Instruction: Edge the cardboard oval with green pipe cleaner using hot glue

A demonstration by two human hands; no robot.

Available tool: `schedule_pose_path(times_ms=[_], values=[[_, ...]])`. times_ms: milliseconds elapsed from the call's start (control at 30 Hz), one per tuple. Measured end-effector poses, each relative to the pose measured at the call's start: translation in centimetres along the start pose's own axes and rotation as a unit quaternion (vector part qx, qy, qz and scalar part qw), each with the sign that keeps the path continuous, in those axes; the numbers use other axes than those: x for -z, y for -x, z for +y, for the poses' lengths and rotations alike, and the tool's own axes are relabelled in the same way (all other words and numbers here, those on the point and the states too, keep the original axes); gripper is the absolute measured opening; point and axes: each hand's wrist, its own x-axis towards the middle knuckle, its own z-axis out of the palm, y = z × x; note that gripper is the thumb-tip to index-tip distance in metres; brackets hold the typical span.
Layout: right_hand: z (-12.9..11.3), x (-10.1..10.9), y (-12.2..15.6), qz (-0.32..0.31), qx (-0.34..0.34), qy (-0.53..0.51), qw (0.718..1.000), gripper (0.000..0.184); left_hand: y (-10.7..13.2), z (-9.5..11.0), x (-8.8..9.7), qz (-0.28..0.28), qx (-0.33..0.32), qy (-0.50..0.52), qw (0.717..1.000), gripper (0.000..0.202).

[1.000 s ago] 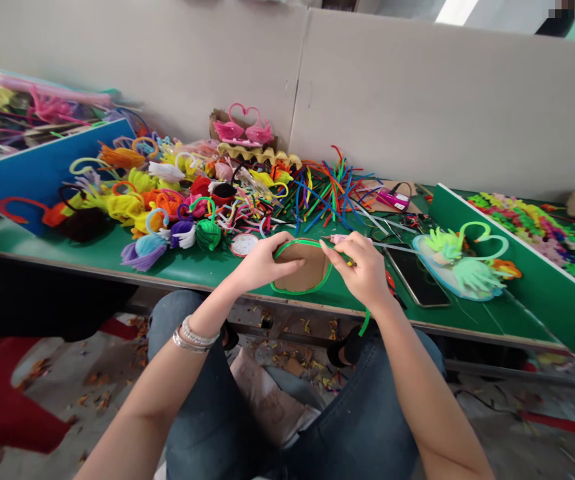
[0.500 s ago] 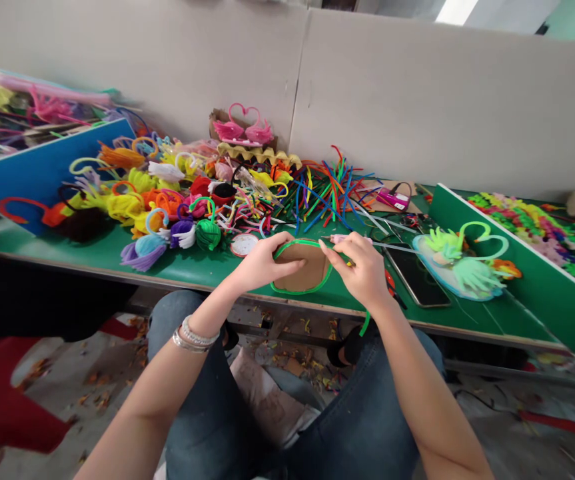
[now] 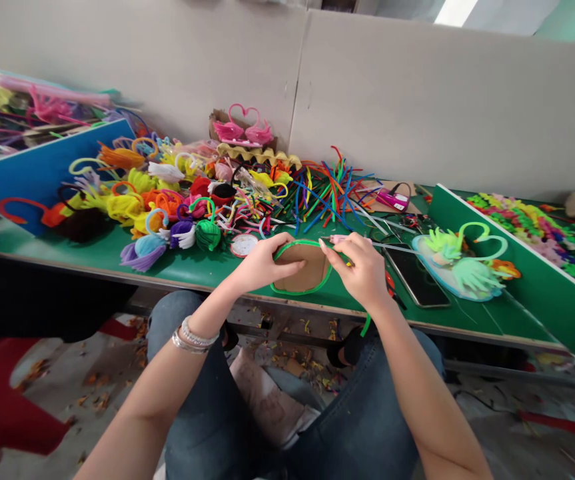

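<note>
A brown oval piece of cardboard (image 3: 303, 270) is edged with a bright green pipe cleaner (image 3: 301, 291). My left hand (image 3: 264, 263) grips its left side, thumb flat on the face and fingers behind. At the upper right edge, my right hand (image 3: 360, 267) is closed with thumb and forefinger pinching the green strip, whose loose tail hangs below the palm. Just behind those fingers shows the tip of a pink tool (image 3: 337, 238), perhaps a glue gun; the hand hides most of it. Scissors with orange handles (image 3: 390, 285) lie partly hidden right of that hand.
Yarn and pipe-cleaner swans (image 3: 132, 203) crowd the left of the green table (image 3: 207, 267). Loose pipe cleaners (image 3: 330, 190) are heaped at the back. A phone (image 3: 417, 277) and a pale green swan pair (image 3: 472, 263) lie right, before a green divider (image 3: 527, 273).
</note>
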Motion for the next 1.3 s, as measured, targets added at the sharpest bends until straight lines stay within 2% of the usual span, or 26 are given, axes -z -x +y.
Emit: schedule_pose_path(times_ms=[500,733,867,1100,1300], values=[[-0.06,-0.14,0.02,0.015,-0.02,0.014,1.0,0.015,0.07,0.18,-0.09,0.0,0.005,-0.004,1.0,0.027],[-0.23,-0.09,0.01,0.026,0.003,0.053,0.998,0.014,0.18,0.32,-0.17,-0.002,-0.007,0.002,1.0,0.037],[-0.26,-0.1,0.02,0.028,0.006,0.055,0.998,0.015,0.17,0.38,-0.1,-0.006,-0.003,0.018,1.0,0.034],[-0.32,-0.08,-0.03,0.024,-0.011,0.043,0.999,0.017,0.16,0.04,-0.48,0.016,-0.004,0.008,1.0,0.036],[-0.33,-0.04,-0.02,0.03,0.003,0.057,0.998,0.017,0.13,0.05,-0.57,0.021,-0.022,-0.001,1.0,0.036]])
